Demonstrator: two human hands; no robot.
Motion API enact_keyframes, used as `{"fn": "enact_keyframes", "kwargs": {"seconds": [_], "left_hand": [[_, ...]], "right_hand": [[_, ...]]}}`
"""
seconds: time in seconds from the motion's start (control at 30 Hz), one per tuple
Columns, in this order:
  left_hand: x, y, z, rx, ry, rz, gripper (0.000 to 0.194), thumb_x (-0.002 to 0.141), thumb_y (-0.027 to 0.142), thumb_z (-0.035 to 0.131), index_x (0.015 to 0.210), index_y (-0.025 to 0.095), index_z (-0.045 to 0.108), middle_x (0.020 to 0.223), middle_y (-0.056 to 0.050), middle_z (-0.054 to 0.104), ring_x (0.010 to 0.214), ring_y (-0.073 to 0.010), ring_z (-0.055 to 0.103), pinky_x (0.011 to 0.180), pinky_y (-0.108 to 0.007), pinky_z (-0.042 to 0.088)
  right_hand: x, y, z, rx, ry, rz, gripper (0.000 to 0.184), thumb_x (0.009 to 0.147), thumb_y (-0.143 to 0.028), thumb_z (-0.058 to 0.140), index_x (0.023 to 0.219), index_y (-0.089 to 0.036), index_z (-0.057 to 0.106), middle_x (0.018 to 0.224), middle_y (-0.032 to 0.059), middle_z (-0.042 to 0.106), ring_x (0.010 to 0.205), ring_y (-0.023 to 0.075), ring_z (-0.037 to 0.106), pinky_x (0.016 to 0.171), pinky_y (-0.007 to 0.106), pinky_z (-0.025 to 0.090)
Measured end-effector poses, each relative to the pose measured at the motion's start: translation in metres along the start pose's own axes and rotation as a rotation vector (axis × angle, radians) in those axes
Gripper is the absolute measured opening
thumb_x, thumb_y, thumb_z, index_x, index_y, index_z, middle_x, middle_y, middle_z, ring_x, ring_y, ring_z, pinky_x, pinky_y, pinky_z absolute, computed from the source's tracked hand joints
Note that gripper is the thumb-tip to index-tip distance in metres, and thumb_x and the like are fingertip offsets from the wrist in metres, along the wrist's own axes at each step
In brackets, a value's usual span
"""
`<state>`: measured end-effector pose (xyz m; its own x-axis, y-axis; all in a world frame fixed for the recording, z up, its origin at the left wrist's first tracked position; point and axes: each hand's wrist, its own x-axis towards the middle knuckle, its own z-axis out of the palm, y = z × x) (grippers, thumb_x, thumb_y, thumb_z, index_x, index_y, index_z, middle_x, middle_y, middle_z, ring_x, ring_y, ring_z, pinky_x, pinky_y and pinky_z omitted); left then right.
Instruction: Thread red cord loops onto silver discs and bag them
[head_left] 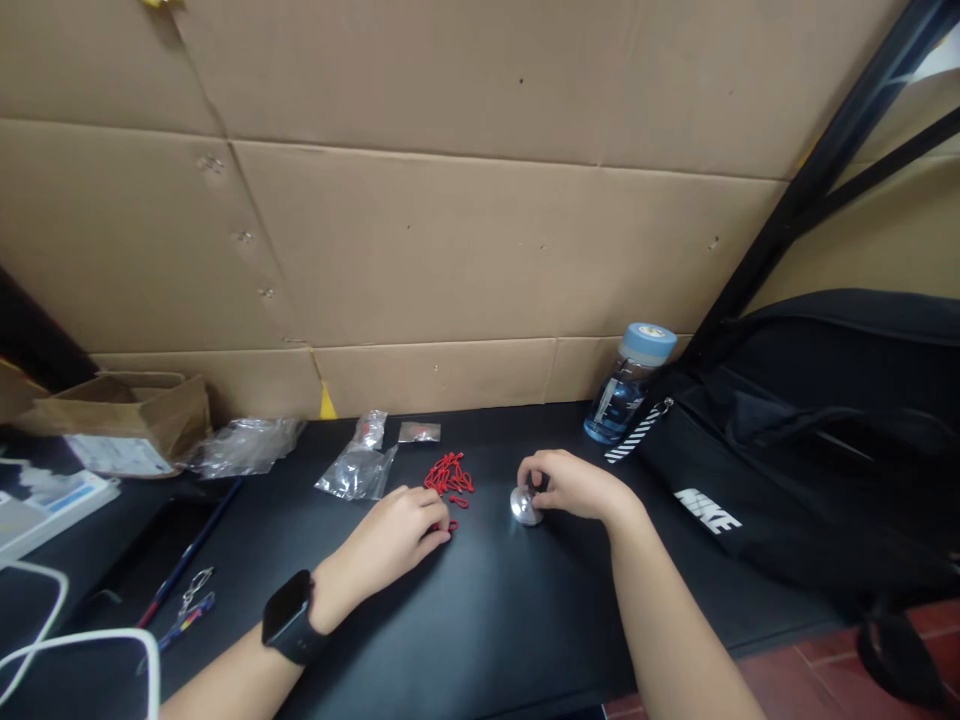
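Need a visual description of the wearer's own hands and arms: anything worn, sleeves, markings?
Both hands are bare, without gloves, and no sleeves show on either forearm. The left wrist carries a black smartwatch with a dark rounded-rectangular screen and a plain black band. The right hand and its wrist have nothing on them. No cables or markings are visible on either arm.

1 silver dome (523, 508), 1 bottle (615, 400), 1 watch (289, 615), 1 bag (795, 480), 1 box (176, 415).

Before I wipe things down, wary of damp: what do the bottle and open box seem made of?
Bottle: clear, glossy plastic or glass, being see-through; its lid is probably plastic, smooth and evenly pale blue. Open box: likely cardboard, matte brown with creased edges.
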<state>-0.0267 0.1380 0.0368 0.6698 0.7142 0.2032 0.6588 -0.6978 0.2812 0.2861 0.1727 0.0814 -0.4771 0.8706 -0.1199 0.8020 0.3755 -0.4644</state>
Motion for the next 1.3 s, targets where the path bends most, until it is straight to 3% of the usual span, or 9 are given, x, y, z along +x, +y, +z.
{"fn": "enact_keyframes", "kwargs": {"seconds": [0.17,0.43,0.63,0.73,0.87,0.97,1.1,1.3], "left_hand": [[-0.002,-0.002,-0.001,-0.032,0.005,-0.020,0.014,0.101,0.020,0.055,0.101,0.023,0.068,0.098,-0.004,0.071,0.089,-0.0205,0.067,0.082,-0.032,0.049],[-0.005,-0.006,0.007,0.091,-0.006,-0.047,0.014,0.101,0.020,0.055,0.090,0.020,0.065,0.094,-0.005,0.067,0.087,-0.0233,0.061,0.081,-0.036,0.047],[-0.007,0.000,-0.008,-0.103,0.148,-0.015,0.016,0.106,0.024,0.045,0.099,0.021,0.060,0.090,-0.003,0.067,0.083,-0.0195,0.060,0.077,-0.033,0.048],[-0.007,0.004,-0.010,-0.191,0.295,0.012,0.014,0.105,0.027,0.051,0.103,0.021,0.064,0.095,-0.004,0.071,0.088,-0.0192,0.063,0.083,-0.033,0.049],[-0.005,0.009,-0.009,-0.345,0.426,-0.030,0.020,0.102,0.028,0.059,0.118,0.024,0.070,0.102,-0.005,0.076,0.094,-0.0195,0.068,0.087,-0.033,0.052],[-0.004,0.011,-0.011,-0.455,0.466,-0.081,0.016,0.099,0.028,0.063,0.107,0.025,0.077,0.103,-0.004,0.078,0.096,-0.0197,0.071,0.088,-0.031,0.054],[-0.005,0.011,-0.013,-0.557,0.545,-0.186,0.012,0.096,0.028,0.067,0.100,0.025,0.078,0.099,-0.001,0.079,0.091,-0.0181,0.073,0.085,-0.028,0.054],[-0.006,0.009,-0.013,-0.708,0.529,-0.277,0.011,0.094,0.029,0.068,0.096,0.023,0.077,0.093,0.000,0.079,0.088,-0.0170,0.073,0.083,-0.026,0.054]], "right_hand": [[0.001,-0.004,0.003,0.038,-0.028,0.039,0.057,0.053,-0.016,0.092,0.106,-0.025,0.073,0.103,0.0014,0.063,0.083,0.0176,0.062,0.068,0.024,0.045],[0.006,-0.004,0.009,-0.027,-0.028,0.029,0.043,0.056,-0.017,0.087,0.096,-0.022,0.072,0.098,0.0023,0.066,0.081,0.0179,0.062,0.065,0.024,0.045],[0.002,-0.002,0.002,-0.011,-0.013,0.019,0.040,0.058,-0.016,0.085,0.097,-0.020,0.072,0.093,0.0031,0.067,0.080,0.0190,0.063,0.069,0.026,0.049],[0.002,-0.008,-0.001,0.034,0.055,-0.065,0.041,0.062,-0.016,0.083,0.102,-0.020,0.072,0.095,0.0031,0.067,0.081,0.0184,0.064,0.073,0.028,0.051],[0.009,-0.035,0.007,0.257,0.204,-0.328,0.047,0.071,-0.014,0.079,0.115,-0.023,0.069,0.110,0.0053,0.067,0.090,0.0184,0.066,0.078,0.029,0.054],[0.016,-0.062,0.024,0.421,0.325,-0.474,0.053,0.074,-0.013,0.077,0.124,-0.025,0.064,0.117,0.0066,0.066,0.097,0.0195,0.066,0.082,0.031,0.056],[0.022,-0.086,0.047,0.492,0.420,-0.533,0.053,0.072,-0.012,0.078,0.122,-0.025,0.065,0.116,0.0072,0.064,0.099,0.0209,0.065,0.086,0.035,0.057],[0.026,-0.092,0.059,0.507,0.460,-0.537,0.054,0.072,-0.015,0.078,0.123,-0.025,0.064,0.118,0.0088,0.063,0.096,0.0206,0.065,0.082,0.034,0.058]]}}
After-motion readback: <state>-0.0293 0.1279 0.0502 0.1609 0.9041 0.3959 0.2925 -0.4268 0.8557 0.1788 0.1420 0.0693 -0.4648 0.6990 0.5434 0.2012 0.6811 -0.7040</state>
